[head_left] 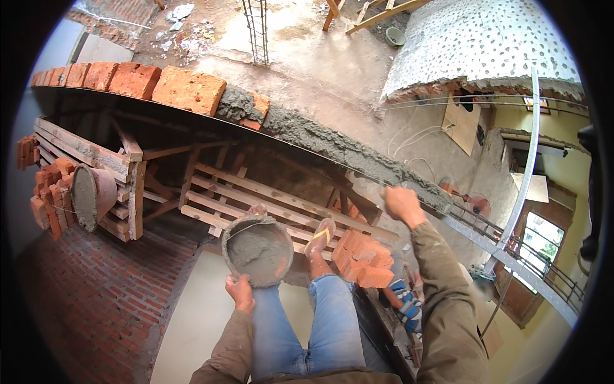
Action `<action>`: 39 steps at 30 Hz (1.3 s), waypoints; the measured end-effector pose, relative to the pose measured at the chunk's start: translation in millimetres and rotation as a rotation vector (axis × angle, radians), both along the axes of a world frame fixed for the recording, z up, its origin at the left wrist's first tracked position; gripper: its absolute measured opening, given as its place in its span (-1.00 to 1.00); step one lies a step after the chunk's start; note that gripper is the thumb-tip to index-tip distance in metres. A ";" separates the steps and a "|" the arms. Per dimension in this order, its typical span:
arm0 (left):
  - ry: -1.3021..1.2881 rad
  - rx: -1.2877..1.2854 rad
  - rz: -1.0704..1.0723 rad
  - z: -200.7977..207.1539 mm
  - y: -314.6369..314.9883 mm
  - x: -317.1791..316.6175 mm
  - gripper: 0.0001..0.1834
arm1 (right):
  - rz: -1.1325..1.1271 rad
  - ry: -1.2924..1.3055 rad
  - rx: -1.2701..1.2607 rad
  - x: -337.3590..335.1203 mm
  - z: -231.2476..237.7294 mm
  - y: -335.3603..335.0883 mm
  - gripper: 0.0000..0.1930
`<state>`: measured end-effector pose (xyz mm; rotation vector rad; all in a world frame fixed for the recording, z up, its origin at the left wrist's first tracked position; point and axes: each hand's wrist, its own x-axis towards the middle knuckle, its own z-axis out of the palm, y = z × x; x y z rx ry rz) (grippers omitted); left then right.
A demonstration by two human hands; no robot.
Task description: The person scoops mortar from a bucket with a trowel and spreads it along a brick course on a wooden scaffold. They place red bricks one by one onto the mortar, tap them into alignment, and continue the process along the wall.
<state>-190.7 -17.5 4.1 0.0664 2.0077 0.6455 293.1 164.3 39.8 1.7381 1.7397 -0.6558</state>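
Note:
My left hand (241, 293) grips the near rim of a round bucket (228, 251), which is tilted toward me above my thighs. Grey wet mortar (258, 252) lies inside it. My right hand (404, 203) is closed in a fist over the right part of a wall top, beside a long bed of mortar (339, 142). Whatever the fist holds is mostly hidden; a flat grey shape just beyond it blends with the mortar. Left along the same wall runs a row of orange bricks (187, 89), with a lump of mortar (238, 104) at its right end.
Wooden slats (256, 195) form a platform under my feet. Stacked bricks (362, 257) stand by my foot. At left, another mortar bucket (94, 193) sits beside more bricks (54, 192). A metal bar (531, 153) and reinforcing rods rise at right. Beyond the wall, the floor lies far below.

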 end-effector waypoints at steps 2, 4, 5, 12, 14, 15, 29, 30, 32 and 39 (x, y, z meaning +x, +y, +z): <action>0.007 0.017 -0.008 1.7 1.7 5.8 -0.72 | -0.009 0.049 0.013 -50.9 -6.6 37.6 -0.77; 0.000 0.028 -0.010 2.4 5.8 11.2 -0.72 | -0.051 0.166 0.046 -100.2 -8.3 73.7 -0.77; -0.009 0.027 -0.006 2.7 8.0 14.2 -0.72 | -0.067 0.244 0.090 -124.8 -9.1 89.1 -0.77; -0.021 0.046 -0.064 0.9 32.2 28.1 -0.63 | -0.155 0.519 0.303 -192.5 11.5 95.1 -0.81; -0.049 0.117 -0.061 -1.5 45.3 35.5 -0.52 | -0.175 0.531 0.233 -165.6 37.2 46.8 -0.78; -0.014 0.171 -0.101 -1.6 52.2 40.9 -0.46 | -0.215 0.536 0.155 -153.6 50.5 19.8 -0.73; 0.086 0.700 -0.541 39.3 137.8 95.0 -0.35 | -0.457 0.715 -0.058 -209.5 -2.0 -100.7 -0.65; 0.071 0.704 -0.603 42.0 142.3 96.1 -0.35 | -0.466 0.796 -0.150 -218.0 0.5 -103.5 -0.60; 0.032 0.738 -0.726 49.2 150.6 97.7 -0.35 | -0.397 0.813 0.065 -217.5 16.1 -116.5 -0.58; -0.065 0.645 -0.743 56.2 160.1 129.2 -0.35 | -0.508 0.469 0.391 -142.9 46.1 -127.8 -0.55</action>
